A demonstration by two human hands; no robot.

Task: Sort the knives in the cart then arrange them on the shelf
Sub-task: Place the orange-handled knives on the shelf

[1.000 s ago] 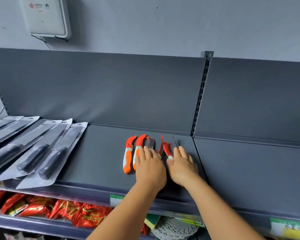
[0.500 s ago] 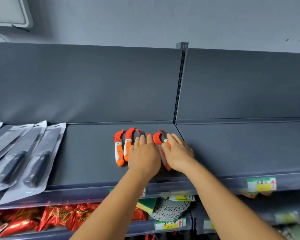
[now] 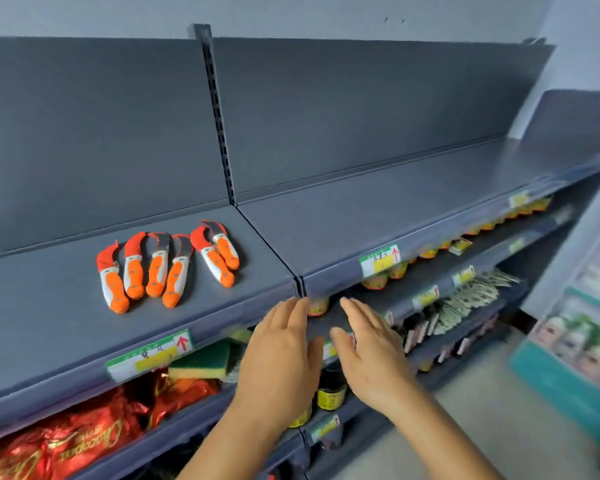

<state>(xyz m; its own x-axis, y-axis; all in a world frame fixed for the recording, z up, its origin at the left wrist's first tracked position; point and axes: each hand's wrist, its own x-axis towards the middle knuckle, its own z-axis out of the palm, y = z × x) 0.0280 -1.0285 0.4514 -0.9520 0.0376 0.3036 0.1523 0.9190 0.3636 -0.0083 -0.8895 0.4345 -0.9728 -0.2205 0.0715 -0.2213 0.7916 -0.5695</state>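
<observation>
Six small curved knives with orange-and-white plastic handles [image 3: 167, 268] lie side by side on the dark grey metal shelf [image 3: 49, 327], light, stiff and sharp-bladed, best pinched by the handle, while the left hand [image 3: 278, 355] and right hand [image 3: 371, 355] hover empty and relaxed below the shelf edge.

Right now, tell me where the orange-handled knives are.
In the head view the orange-handled knives lie in a row on the left section of the top shelf, just left of the shelf joint and above the green-and-yellow sponge.
</observation>
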